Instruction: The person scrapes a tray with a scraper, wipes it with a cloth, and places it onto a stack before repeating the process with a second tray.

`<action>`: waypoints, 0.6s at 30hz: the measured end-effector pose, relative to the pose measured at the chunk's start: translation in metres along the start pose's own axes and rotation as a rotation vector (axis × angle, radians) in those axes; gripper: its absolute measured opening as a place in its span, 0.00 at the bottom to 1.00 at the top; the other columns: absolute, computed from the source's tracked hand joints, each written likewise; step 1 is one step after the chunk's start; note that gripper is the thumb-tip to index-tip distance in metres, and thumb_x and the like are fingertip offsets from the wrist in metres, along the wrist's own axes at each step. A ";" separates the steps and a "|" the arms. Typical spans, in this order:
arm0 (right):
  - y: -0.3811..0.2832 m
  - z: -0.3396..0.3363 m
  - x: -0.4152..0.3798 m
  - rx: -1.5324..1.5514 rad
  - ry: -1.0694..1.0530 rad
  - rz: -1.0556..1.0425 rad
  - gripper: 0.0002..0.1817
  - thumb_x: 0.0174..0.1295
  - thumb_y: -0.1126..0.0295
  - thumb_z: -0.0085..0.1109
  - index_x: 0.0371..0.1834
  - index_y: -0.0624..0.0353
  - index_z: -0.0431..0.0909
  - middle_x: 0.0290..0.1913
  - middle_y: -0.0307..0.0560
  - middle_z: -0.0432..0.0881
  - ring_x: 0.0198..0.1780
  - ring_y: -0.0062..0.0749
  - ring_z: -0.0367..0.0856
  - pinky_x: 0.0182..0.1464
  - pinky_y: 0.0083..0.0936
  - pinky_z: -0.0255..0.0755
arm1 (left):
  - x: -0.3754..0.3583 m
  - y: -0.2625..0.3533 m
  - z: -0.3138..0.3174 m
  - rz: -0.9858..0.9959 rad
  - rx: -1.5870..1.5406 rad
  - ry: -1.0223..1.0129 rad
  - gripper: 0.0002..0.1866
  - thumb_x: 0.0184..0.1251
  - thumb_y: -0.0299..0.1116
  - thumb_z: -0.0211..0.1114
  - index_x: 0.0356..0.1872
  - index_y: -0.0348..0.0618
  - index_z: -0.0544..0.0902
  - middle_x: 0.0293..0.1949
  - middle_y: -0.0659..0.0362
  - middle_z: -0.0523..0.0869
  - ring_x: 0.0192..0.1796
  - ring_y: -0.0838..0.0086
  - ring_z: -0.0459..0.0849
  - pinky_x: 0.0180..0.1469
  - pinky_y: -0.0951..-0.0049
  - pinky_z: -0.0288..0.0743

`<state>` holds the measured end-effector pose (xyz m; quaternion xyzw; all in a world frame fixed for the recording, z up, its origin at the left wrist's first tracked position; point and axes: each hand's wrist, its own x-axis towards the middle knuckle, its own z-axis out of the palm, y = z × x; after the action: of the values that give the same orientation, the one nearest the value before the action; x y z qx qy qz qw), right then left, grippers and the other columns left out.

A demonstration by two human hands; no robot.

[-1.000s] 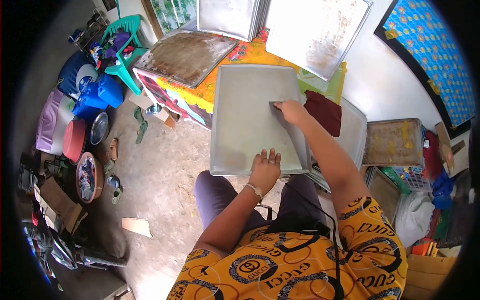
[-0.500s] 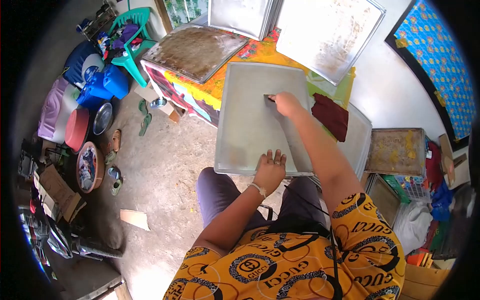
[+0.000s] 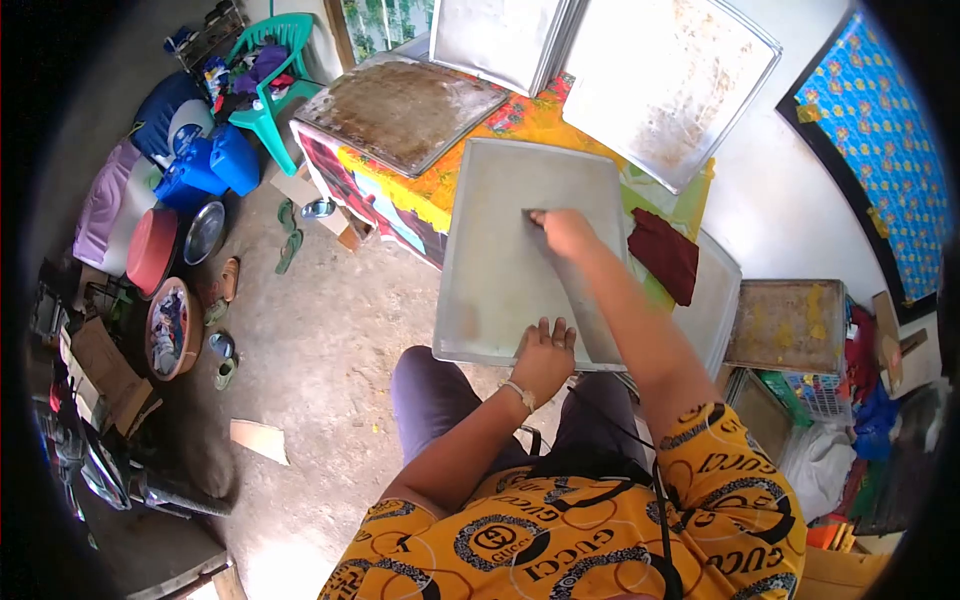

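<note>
A large grey metal tray with a low rim lies in front of me, its near edge above my knees. My right hand is closed on a small dark flat piece, whose edge touches the tray's upper middle; its exact kind is hard to make out. My left hand rests with fingers stretched over the tray's near edge and presses on nothing else. A dark red cloth lies just right of the tray, beyond my right forearm.
A brown-stained tray lies on the table's floral cover. A stained pale tray and several upright trays lean at the back. Another stained tray sits on a crate at right. Jugs, basins and slippers stand at left.
The view has tilted slightly, so everything sits a little lower. On the tray, my right hand with the dark piece has shifted slightly left. My left hand stays at the near edge.
</note>
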<state>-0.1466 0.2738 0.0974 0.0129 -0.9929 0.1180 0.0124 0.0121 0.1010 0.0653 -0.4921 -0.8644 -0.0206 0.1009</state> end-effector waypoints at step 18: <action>-0.015 -0.019 -0.127 0.203 0.096 -0.132 0.20 0.56 0.77 0.51 0.53 0.51 0.79 0.36 0.58 0.82 0.36 0.51 0.81 0.40 0.39 0.74 | -0.022 -0.016 -0.023 -0.075 -0.115 -0.039 0.36 0.55 0.37 0.63 0.68 0.46 0.64 0.68 0.48 0.64 0.70 0.50 0.62 0.64 0.42 0.57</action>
<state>-0.0193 0.2670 0.1156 0.0738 -0.9710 0.2173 0.0665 0.0128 0.0713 0.0847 -0.4648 -0.8814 -0.0645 0.0546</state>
